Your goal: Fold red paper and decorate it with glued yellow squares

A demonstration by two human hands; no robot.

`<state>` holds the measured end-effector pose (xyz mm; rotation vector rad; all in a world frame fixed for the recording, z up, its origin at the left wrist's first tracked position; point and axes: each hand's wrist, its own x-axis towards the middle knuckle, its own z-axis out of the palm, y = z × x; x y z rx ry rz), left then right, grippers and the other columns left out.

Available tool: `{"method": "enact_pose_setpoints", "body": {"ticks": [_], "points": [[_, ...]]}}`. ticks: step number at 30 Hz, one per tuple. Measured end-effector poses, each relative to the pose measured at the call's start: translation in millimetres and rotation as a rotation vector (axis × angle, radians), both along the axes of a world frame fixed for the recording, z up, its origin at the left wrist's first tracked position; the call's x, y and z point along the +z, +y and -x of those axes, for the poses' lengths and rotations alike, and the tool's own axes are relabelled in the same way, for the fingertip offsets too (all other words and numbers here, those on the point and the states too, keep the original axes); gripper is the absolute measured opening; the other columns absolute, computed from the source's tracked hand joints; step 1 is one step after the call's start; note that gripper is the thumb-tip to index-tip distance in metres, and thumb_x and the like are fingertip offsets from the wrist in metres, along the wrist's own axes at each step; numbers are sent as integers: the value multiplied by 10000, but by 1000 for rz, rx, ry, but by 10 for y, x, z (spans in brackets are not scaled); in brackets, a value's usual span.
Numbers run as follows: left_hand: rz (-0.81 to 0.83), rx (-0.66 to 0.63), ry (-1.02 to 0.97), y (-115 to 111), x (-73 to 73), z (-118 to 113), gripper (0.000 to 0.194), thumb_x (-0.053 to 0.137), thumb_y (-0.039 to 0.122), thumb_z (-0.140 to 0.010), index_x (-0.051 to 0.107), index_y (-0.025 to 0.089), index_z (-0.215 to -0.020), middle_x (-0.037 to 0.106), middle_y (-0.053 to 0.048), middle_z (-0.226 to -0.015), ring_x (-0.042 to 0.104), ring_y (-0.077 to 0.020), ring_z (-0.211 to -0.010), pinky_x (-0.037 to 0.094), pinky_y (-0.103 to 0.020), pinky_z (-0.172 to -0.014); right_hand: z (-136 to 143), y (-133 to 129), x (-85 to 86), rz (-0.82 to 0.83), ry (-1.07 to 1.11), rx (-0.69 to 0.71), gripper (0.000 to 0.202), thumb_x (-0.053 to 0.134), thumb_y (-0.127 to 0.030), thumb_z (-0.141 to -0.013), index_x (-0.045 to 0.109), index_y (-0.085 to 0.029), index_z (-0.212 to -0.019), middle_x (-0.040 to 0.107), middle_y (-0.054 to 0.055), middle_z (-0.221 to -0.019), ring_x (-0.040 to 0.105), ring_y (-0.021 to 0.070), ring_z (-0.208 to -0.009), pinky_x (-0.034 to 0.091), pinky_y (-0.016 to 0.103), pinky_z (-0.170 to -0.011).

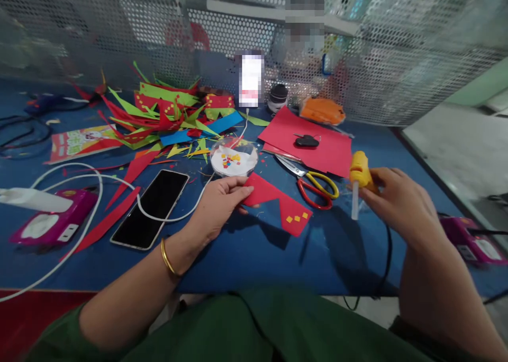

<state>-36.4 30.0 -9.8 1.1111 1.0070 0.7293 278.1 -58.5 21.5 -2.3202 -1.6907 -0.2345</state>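
My left hand (227,203) pinches the left end of a red paper cutout (296,216) with a V-shaped notch and small yellow squares on its right part. The paper is held just above the blue table. On the right, my right hand (400,200) is closed around a yellow hot glue gun (359,169), from which a translucent glue stick (354,203) sticks out toward me. Between the hands lie scissors (317,187) with red and yellow handles. Behind the cutout stands a round clear dish (234,158) holding tiny coloured paper bits.
Red sheets (309,150) carry a black cutter-like object (306,141). Coloured paper scraps (166,110) pile up at the back left. A dark phone (151,208), white cable (95,192) and purple power strip (51,219) lie left; another purple strip (472,240) is right. Perforated metal panels (230,28) stand behind.
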Motion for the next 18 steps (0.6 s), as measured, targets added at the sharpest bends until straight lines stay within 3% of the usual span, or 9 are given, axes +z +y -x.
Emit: {"method": "enact_pose_setpoints", "body": {"ticks": [4,8,13,18], "points": [[-6,2,19,4,-1,-5,210,761,287,-780,750,173,-956,757,-15,-780,688,-109,-632,513,-170,-517,-338,-87,-45,66,-58,-74,357,642,-536,-833,658,-190,-748,458,1,-676,378,112,-557,301,308,-530],[-8,7,25,0,-4,-13,223,761,299,-778,750,181,-967,761,-25,-792,700,-121,-646,511,-179,-520,-429,-101,-102,123,-43,-60,320,619,-478,-845,620,-213,-664,437,-5,-635,399,119,-532,300,304,-518],[10,6,1,-17,1,-13,209,747,291,-776,731,155,-935,743,-30,-752,698,-124,-619,501,-177,-505,-512,-65,-190,186,28,-27,270,634,-452,-822,645,-260,-632,561,48,-632,522,169,-548,353,322,-516],[65,-12,-36,-38,36,1,147,684,228,-821,721,145,-937,739,-33,-751,708,-112,-630,493,-166,-516,-919,-50,-359,131,52,78,277,761,-557,-675,682,-303,-596,621,87,-610,559,206,-497,339,377,-497]]}}
